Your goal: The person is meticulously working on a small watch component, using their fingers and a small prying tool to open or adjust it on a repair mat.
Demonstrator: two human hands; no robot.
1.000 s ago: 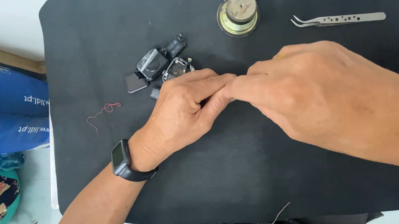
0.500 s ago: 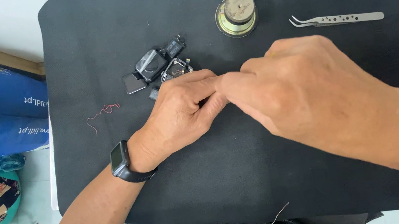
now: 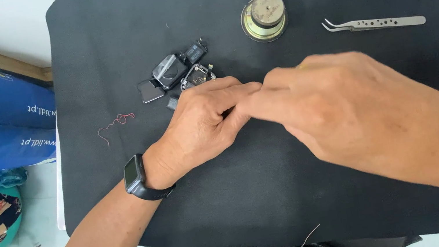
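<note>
Meeting fingertip to fingertip, left hand (image 3: 202,123) and right hand (image 3: 334,105) hide their grip beside the small black parts (image 3: 176,71).

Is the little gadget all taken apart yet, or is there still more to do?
Partly. Several small dark pieces already lie loose on the black mat, beside a round speaker part and a thin red wire. Right now the left hand and right hand pinch together over something tiny that is hidden between the fingers. The tweezers lie unused. How much remains cannot be told.
</note>
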